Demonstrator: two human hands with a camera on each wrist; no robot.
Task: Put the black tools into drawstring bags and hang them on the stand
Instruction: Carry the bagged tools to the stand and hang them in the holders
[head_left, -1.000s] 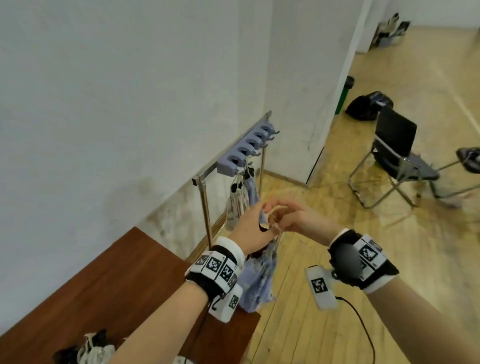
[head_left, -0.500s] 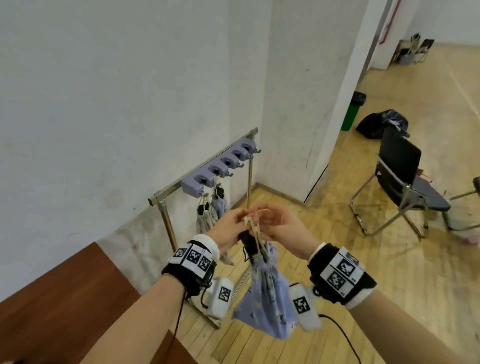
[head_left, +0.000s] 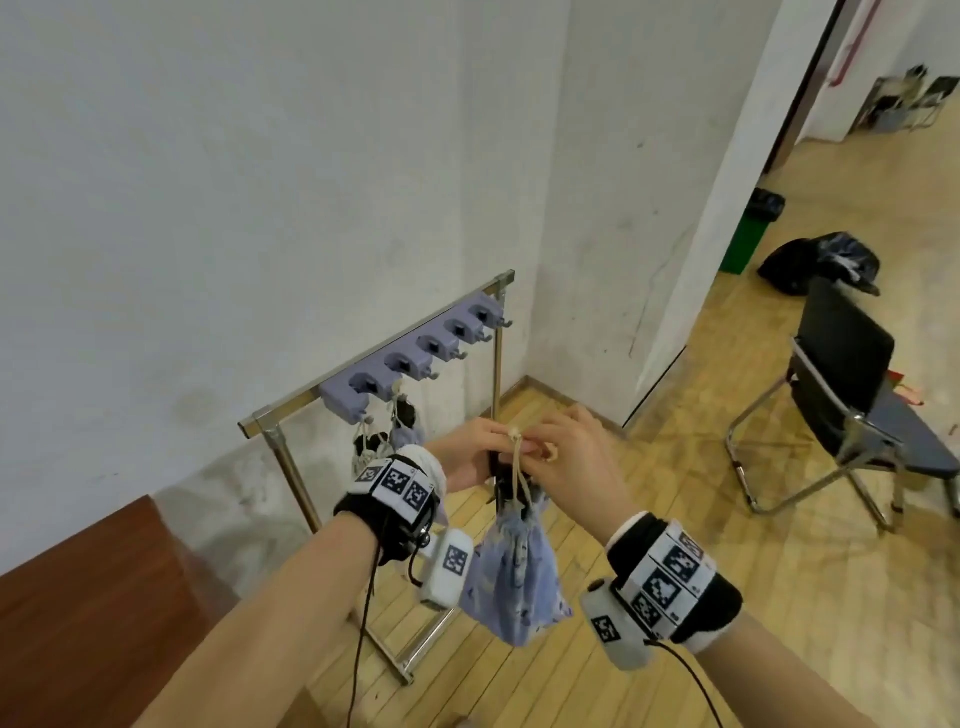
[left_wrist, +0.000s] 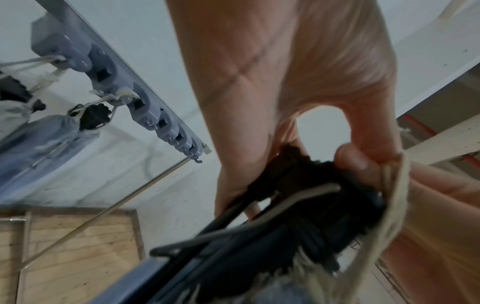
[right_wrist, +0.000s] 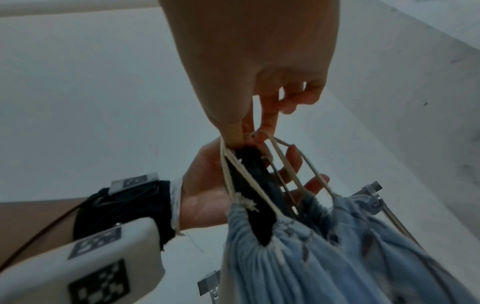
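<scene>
A light-blue drawstring bag (head_left: 514, 577) hangs over the floor from its beige cords (head_left: 515, 457), and a black tool (head_left: 501, 486) sticks out of its gathered mouth. My left hand (head_left: 467, 457) grips the cords and the tool top (left_wrist: 311, 205), thumb pressed on the cord (left_wrist: 389, 205). My right hand (head_left: 566, 457) pinches the cord loops (right_wrist: 275, 148) just above the bag (right_wrist: 298, 257). Just behind stands the metal stand (head_left: 280, 431) with its row of purple hooks (head_left: 415, 358). Two filled bags (head_left: 371, 447) hang from the nearest hooks; the farther hooks (left_wrist: 179, 139) are bare.
A brown table (head_left: 78, 597) lies at the lower left. White walls close in behind the stand. On the wooden floor to the right are a black folding chair (head_left: 841, 374), a green bin (head_left: 748, 239) and a black sack (head_left: 821, 262).
Both hands have carried the bag off the table's end towards the stand; it now hangs free over the floor. The cords are pulled tighter at the bag's mouth.
</scene>
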